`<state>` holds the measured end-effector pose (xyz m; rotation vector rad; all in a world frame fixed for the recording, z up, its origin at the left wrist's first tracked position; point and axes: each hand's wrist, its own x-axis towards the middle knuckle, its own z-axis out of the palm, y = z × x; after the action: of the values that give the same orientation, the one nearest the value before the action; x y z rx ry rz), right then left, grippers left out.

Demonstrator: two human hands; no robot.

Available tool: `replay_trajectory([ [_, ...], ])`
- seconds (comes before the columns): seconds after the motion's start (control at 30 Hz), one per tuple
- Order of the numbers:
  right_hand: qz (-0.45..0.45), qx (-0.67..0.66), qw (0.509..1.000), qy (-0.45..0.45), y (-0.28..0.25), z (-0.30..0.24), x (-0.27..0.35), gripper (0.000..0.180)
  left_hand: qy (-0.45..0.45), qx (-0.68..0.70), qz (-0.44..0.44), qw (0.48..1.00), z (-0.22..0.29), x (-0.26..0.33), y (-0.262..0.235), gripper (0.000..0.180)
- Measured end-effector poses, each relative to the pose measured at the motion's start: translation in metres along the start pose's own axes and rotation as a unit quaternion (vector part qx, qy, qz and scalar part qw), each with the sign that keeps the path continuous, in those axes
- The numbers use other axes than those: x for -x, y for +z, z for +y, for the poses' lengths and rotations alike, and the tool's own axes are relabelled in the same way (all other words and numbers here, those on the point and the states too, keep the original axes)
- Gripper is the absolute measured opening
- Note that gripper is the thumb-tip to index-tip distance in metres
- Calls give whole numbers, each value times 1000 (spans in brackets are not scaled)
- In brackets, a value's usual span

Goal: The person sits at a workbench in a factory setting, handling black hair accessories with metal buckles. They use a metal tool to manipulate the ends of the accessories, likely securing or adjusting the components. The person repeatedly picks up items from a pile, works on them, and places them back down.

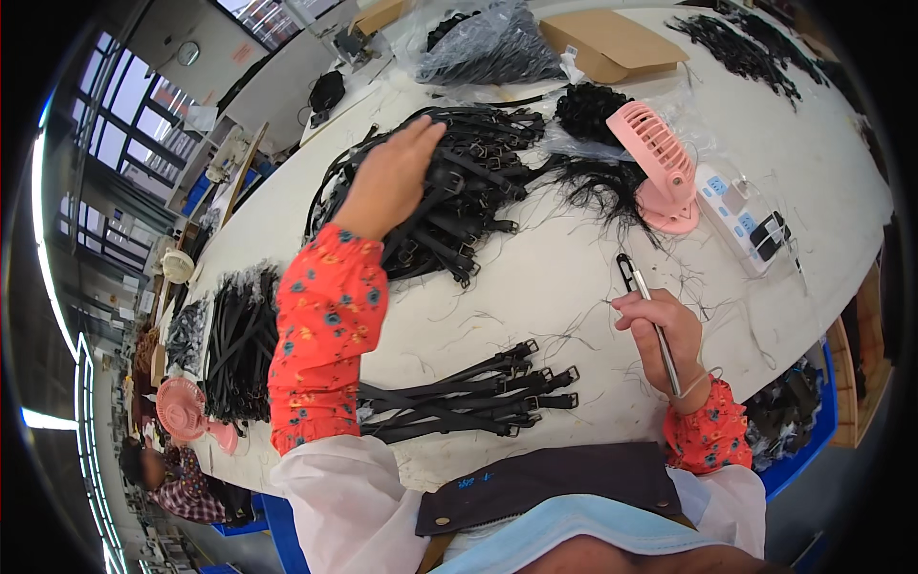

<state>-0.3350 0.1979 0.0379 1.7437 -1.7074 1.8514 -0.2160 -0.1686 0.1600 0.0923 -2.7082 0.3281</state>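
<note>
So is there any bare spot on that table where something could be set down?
Yes: bare tabletop lies between the big strap heap under the left hand and the laid-out straps, left of the right hand with its tool. More lies right of the power strip. It is crowded around the pink fan.

Brown cardboard box point(612, 43), clear plastic bag point(488, 43) beside

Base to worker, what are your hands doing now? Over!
Left hand flat on the big strap pile. Right hand gripping a thin metal tool. Finished straps lie near; pink fan beside the pile.
</note>
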Motion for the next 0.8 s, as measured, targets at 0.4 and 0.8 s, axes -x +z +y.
replay_trajectory([
  [0.4,-5,23,1000,-11,-3,-3,-3,16,-116,-99,-102,983,20,-20,138,54],
  [0.8,-5,13,1000,-22,-2,-2,-1,16,-194,250,190,929,-7,33,-4,23],
])
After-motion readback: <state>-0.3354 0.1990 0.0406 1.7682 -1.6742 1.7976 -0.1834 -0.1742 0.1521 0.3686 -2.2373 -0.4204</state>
